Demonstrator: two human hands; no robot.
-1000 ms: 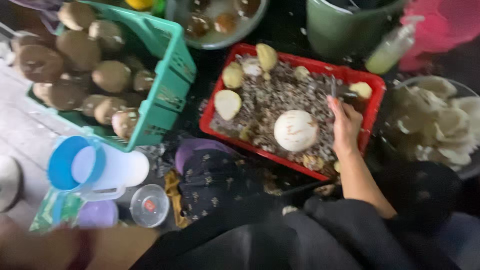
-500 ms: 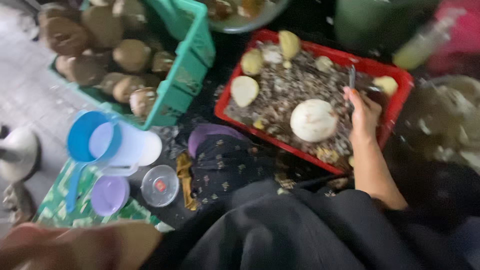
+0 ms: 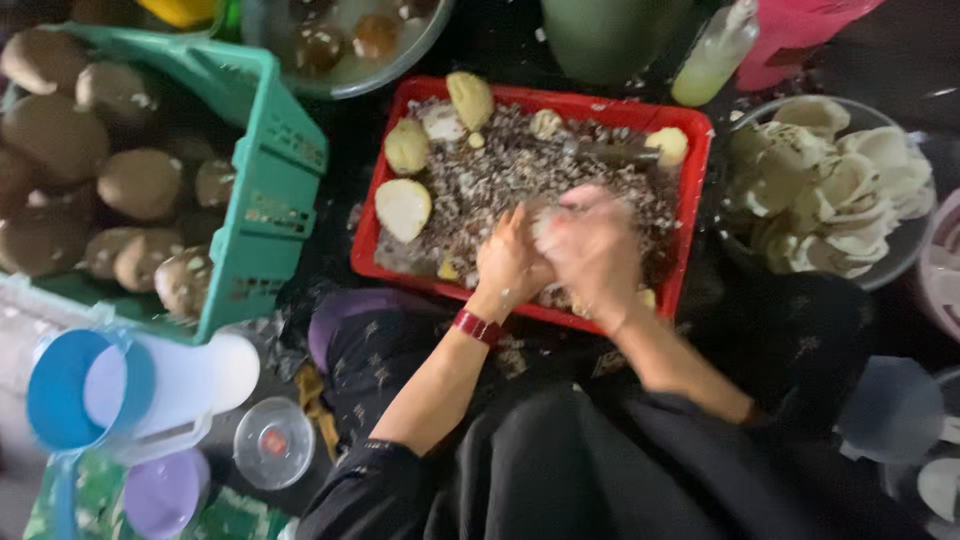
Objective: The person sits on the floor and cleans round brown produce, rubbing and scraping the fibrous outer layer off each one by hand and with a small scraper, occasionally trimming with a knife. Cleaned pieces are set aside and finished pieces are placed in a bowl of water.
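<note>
Now joined over the red tray [image 3: 690, 210], left hand [image 3: 510, 262] and right hand [image 3: 592, 250] — blurred — cup something pale; grip unclear.

Red tray [image 3: 690, 215], speckled brown-white peelings [image 3: 520, 175]. Green crate [image 3: 262, 200], brown tubers [image 3: 140, 183]. Wristband [image 3: 477, 327] dark red
</note>
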